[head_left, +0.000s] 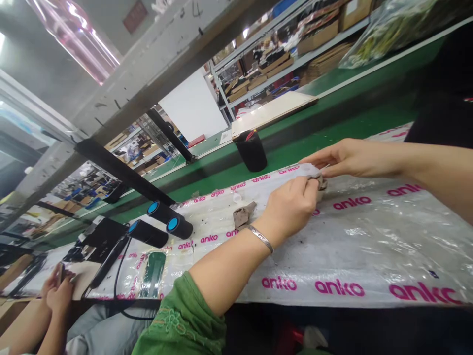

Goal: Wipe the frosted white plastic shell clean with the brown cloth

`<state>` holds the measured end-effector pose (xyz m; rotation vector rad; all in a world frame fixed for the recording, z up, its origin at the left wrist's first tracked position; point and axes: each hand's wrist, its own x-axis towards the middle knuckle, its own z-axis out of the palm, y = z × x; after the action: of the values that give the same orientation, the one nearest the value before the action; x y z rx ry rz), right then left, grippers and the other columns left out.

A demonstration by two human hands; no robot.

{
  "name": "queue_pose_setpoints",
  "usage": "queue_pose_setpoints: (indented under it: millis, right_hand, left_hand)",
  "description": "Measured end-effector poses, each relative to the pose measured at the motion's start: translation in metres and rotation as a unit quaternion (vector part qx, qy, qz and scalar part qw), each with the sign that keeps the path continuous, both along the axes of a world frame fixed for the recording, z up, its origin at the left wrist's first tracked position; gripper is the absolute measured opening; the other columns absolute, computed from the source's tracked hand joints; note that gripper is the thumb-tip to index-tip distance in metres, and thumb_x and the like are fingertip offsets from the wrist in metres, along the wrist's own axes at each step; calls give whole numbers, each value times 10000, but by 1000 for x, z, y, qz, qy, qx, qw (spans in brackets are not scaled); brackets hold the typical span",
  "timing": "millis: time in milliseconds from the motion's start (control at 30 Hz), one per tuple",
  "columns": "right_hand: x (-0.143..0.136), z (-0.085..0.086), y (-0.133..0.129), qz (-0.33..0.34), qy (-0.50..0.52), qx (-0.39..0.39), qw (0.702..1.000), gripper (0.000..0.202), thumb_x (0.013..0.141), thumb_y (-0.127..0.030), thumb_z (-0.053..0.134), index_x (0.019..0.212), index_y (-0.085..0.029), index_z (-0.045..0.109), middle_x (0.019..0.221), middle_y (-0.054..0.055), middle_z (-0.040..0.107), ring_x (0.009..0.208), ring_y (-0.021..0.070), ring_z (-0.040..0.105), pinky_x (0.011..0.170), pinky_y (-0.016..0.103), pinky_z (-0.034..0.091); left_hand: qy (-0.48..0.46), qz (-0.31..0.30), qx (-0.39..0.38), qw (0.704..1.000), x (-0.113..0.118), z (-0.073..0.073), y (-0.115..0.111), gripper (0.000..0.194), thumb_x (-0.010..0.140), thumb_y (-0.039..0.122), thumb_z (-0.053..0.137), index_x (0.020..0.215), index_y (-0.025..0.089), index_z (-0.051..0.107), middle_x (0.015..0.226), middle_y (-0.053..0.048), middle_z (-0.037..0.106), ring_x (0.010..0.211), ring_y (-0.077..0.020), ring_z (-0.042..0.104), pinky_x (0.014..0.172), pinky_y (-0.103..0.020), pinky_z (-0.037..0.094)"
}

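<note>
My left hand [290, 204], with a silver bracelet at the wrist, reaches across the plastic-covered worktop. Its fingers are closed on a grey-brown crumpled lump [322, 183], mostly hidden by them; I cannot tell whether it is cloth or putty. My right hand [342, 157] comes in from the right, with thumb and fingertips bent together just beyond the lump. Whatever those fingertips hold is too small to make out. A second grey-brown lump [243, 215] lies on the sheet beside my left forearm.
Clear plastic over white sheeting printed "anko" [340, 287] covers the worktop. Three black cylinders with blue ends [179, 228] lie to the left. A black cup [252, 152] stands on the green surface [291, 133] behind. Another person's hands [59, 288] are at lower left. A metal beam [140, 59] crosses above.
</note>
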<state>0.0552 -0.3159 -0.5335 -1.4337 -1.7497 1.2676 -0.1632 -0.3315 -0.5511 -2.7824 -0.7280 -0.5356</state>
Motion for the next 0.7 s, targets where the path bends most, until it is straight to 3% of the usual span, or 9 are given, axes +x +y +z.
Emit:
queue_pose_setpoints:
  millis: [167,267,333,400,500,600,700]
  right_hand:
    - [3,-3,-3,55,35,-38,997,878,654,-423,709,1464,-213,442,1347,50,529,1222,243,546,969,301,529]
    - [-1,-4,-5,74,38,-49,995,850,665,-387,736,1450,-220,455,1350,61,525,1186,239,564,924,278,529]
    - [-6,-3,-6,69,40,-51,995,813,680,-407,756,1420,-207,484,1333,74,536,1151,231,582,934,286,516]
    - [-10,-2,-6,60,44,-48,996,749,690,-417,763,1361,-178,528,1293,85,562,1120,230,596,954,307,504]
    - [-16,-4,-4,39,53,-42,997,686,649,-406,783,1246,-138,575,1215,103,602,1064,240,617,928,326,507]
    - [-19,-11,1,-17,59,-30,998,710,587,-431,816,1185,-124,585,1165,118,620,1049,254,619,932,351,512]
    - [-19,-14,5,-114,49,2,992,741,526,-463,843,1134,-109,613,1136,129,627,1061,272,611,953,398,515]
  left_hand:
    - [23,-18,-87,996,-20,-9,0,213,967,207,457,1047,176,652,987,-98,676,837,-224,657,640,-320,535]
    - [-66,7,-134,989,-34,-8,0,266,966,201,460,1144,147,649,1060,-110,673,951,-205,659,818,-314,557]
    - [-151,34,-197,968,-41,-5,-1,264,944,192,501,1137,135,671,1049,-109,671,959,-196,649,887,-322,542]
    - [-231,85,-295,923,-45,-3,-1,230,894,174,575,1079,154,710,1021,-90,676,965,-196,636,940,-343,516]
    - [-315,171,-427,830,-48,-2,-3,209,837,156,634,1017,168,739,962,-69,698,961,-205,630,973,-374,484]
    - [-353,214,-489,768,-47,-5,-5,198,835,181,634,998,147,741,870,-66,714,831,-190,636,865,-366,506]
    - [-394,234,-548,700,-43,-8,-10,186,830,194,646,977,137,745,811,-57,713,695,-148,606,746,-319,502]
